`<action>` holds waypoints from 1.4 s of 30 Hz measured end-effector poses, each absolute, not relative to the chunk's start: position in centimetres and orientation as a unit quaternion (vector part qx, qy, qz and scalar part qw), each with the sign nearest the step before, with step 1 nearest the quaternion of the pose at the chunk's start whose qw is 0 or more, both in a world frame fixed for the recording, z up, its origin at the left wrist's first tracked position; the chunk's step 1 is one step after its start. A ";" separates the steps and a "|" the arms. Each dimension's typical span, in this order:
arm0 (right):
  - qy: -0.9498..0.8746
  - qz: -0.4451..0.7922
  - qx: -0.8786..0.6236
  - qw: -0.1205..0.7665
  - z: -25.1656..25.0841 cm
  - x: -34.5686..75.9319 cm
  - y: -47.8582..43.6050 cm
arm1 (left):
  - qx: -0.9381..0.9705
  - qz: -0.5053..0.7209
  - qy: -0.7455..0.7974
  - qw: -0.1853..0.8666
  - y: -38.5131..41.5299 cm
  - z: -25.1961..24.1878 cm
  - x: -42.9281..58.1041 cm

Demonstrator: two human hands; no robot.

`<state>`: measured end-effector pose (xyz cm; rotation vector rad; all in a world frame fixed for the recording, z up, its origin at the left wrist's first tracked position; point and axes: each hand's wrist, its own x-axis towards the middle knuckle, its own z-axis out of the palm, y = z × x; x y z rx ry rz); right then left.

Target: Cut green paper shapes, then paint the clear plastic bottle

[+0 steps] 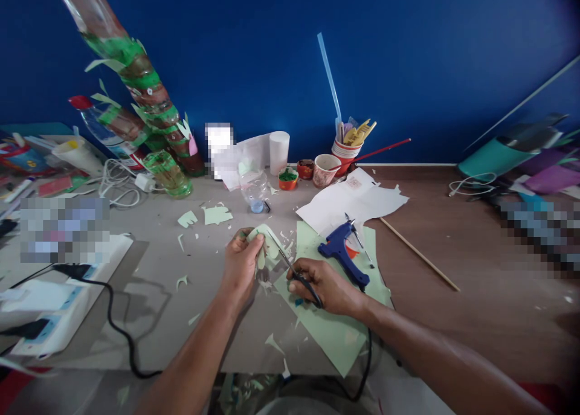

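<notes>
Pale-green paper cut-out (267,241) was found held above the middle of the table (181,318), just in front of the person and at the near edge of a larger green sheet (338,336). The left hand (242,264) gripped the cut-out from the left – fingers curled closed over its upper edge, thumb beneath. The right hand (326,288) was closed around the handles of a pair of scissors (294,273), fingers wrapped tight. The blades pointed up and left and met the cut-out at its right side; whether the blades were parted could not be told.

The green sheet lay flat under the right hand and ran toward the near table edge. A blue glue gun (342,255) rested on the sheet's far part, just beside the right hand, nozzle pointing away. Beyond it lay a white sheet (357,203) with a ragged edge. A wooden stick (419,255) lay at an angle well to the right.

Green scraps (217,214) were scattered left of and behind the left hand. A clear bottle base (254,191) stood behind the cut-out – near it an orange pot (288,178), a paper cup (326,170) and a red cup (347,149) filled with tools. A bottle column (145,89), painted green and brown, leaned at far left. A black cable (120,330) crossed the near-left table.
</notes>
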<state>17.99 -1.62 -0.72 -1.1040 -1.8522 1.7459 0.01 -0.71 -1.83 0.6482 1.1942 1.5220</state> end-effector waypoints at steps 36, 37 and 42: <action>-0.601 0.663 -0.395 0.207 0.0 18.0 -1.3 | 0.286 0.605 0.479 0.568 -1.2 -2.2 0.6; -0.603 0.662 -0.394 0.208 -0.1 18.0 -1.3 | 0.289 0.601 0.481 0.569 -1.2 -2.3 0.6; -0.624 0.642 -0.391 0.213 -0.5 18.1 -1.3 | 0.300 0.598 0.484 0.564 -1.2 -2.5 0.6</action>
